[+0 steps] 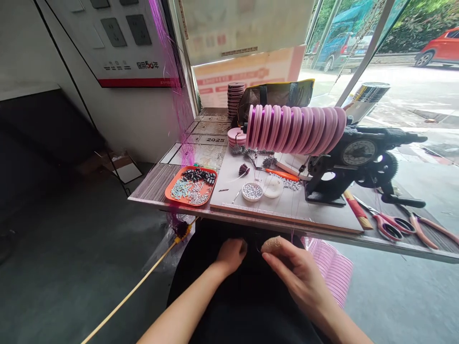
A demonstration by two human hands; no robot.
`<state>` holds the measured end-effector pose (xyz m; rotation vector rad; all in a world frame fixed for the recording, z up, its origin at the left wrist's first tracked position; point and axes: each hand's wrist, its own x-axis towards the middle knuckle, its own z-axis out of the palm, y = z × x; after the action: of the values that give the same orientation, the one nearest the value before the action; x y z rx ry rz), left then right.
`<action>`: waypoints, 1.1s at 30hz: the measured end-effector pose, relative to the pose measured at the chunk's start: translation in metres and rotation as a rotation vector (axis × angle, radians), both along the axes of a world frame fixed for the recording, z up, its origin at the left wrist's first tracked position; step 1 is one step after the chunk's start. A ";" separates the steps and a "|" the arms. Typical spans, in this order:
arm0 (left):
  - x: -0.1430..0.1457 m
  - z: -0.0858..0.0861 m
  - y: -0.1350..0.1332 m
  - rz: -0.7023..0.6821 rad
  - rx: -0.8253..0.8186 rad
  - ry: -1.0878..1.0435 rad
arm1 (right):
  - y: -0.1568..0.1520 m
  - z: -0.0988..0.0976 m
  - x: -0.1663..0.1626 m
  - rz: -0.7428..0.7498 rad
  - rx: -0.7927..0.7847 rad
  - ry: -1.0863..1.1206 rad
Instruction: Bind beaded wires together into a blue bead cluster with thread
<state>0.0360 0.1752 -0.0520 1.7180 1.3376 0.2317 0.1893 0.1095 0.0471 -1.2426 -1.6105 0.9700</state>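
Observation:
Over my dark-clothed lap, below the table's front edge, my two hands face each other a short gap apart. My left hand [229, 257] is closed, its fingers curled in; anything inside them is hidden. My right hand [294, 267] pinches thumb to forefinger, with tan tape round a fingertip. What it pinches is too small to make out. Above the hands, a small white dish [252, 192] of pearly beads stands on a white board [276, 209]. An orange tray [168, 195] with dark, pale-blue and silvery beads sits to the left.
A black hand-cranked winder [332, 174] carries a row of pink spools [297, 129]. Scissors [389, 227], pliers [423, 234] and a brush [358, 210] lie at right. Purple threads [175, 91] hang at left above a bamboo stick [134, 289]. Stacked pink spools [332, 267] are under the table.

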 end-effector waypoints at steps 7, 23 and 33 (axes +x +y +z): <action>-0.020 0.064 -0.030 0.494 -0.260 -0.709 | -0.003 -0.001 -0.011 0.059 -0.033 0.013; -0.011 0.091 -0.058 0.923 -0.560 -1.223 | -0.009 -0.001 -0.023 0.098 0.301 -0.135; -0.012 0.093 -0.059 0.933 -0.571 -1.224 | -0.008 0.001 -0.026 0.101 0.317 -0.169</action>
<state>0.0245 0.1166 0.0415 0.1789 0.9499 1.0867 0.1636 0.1019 0.0477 -1.0539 -1.8902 0.6501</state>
